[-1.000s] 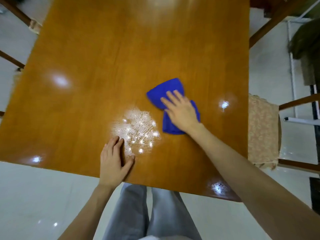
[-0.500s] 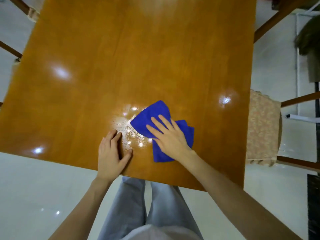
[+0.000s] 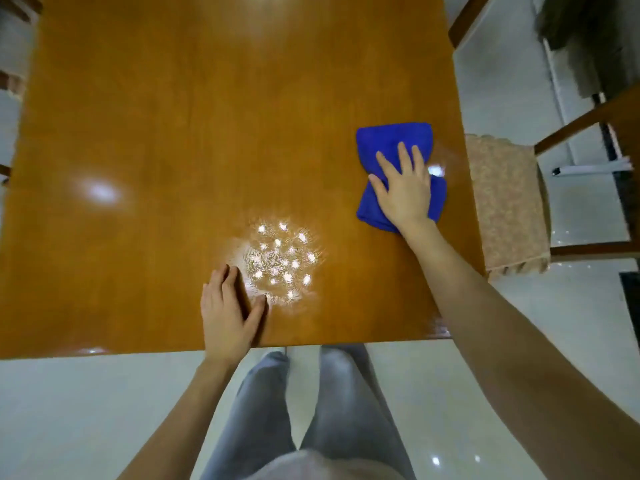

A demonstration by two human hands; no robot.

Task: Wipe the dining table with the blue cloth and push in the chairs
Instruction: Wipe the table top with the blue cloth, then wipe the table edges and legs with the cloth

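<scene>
The right hand (image 3: pixel 403 188) lay flat on the blue cloth (image 3: pixel 388 140), fingers straight and spread, pressing it to the dining table (image 3: pixel 207 116) near the right edge; the cloth was bunched, showing above and below the palm. The left hand (image 3: pixel 227 313) rested flat and relaxed near the front edge, gripping nothing, just beside a glittering patch of light (image 3: pixel 280 261); 1 chair (image 3: pixel 505 202) with a beige cushion stood beside the table's right edge.

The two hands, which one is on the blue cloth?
The right hand, pressed flat on the blue cloth near the right edge of the table. The left hand rests on bare wood by the near edge.
</scene>
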